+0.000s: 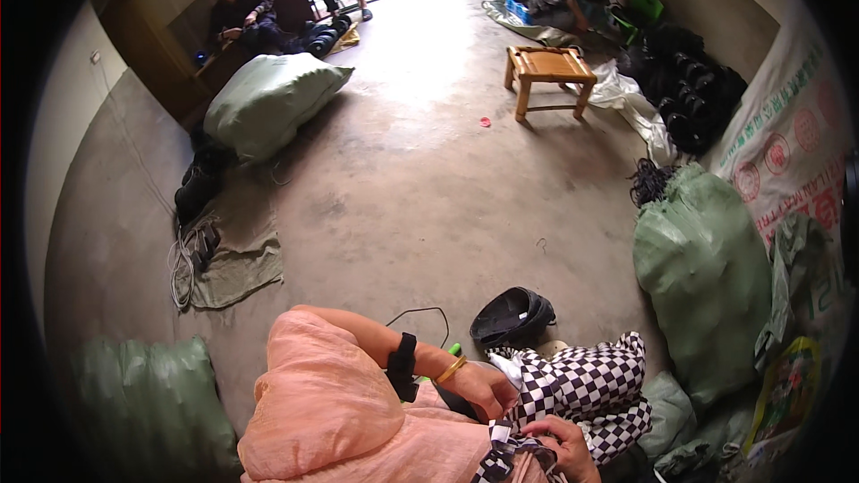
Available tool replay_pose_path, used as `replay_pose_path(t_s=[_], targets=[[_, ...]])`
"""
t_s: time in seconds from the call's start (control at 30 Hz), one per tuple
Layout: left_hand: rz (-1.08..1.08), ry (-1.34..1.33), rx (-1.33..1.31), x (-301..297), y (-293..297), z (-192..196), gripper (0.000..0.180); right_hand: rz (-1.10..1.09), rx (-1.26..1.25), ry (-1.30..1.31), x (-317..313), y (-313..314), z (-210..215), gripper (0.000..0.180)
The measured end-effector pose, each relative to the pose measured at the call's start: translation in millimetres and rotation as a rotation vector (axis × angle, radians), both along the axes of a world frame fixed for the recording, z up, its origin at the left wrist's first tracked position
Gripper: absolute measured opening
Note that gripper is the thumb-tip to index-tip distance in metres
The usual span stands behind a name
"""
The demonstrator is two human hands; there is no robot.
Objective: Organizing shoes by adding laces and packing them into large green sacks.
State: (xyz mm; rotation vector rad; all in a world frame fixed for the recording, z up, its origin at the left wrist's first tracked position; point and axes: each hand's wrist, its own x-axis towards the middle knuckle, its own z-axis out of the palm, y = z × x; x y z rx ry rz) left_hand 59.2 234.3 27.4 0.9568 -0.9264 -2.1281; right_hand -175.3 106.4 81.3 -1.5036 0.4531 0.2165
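The left arm (367,340) is bent, its elbow toward 8 o'clock and a loose peach sleeve (322,385) bunched around it. The bare forearm runs toward 4 o'clock, with a black band (403,356) and, closer to the wrist, a yellow bracelet (453,369). The left hand (481,388) sits just shy of 6 o'clock, back upward, fingers bent down toward 4 o'clock. The right hand (570,450) lies near 5 o'clock, its curled fingers (548,429) aimed toward 10 o'clock. The two hands are near each other; their exact grip is unclear.
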Motion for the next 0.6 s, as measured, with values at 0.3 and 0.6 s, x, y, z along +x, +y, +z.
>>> replay_pose_path(t_s=[0.3, 0.6], targets=[[-0.071, -0.338, -0.466, -49, -34, -24, 0.030, 0.018, -0.245, -0.193, -8, -4, -9, 0.035], [-0.031, -0.217, -0.316, -28, -14, -10, 0.026, -0.214, 0.068, -0.018, -53, -8, 45, 0.011]])
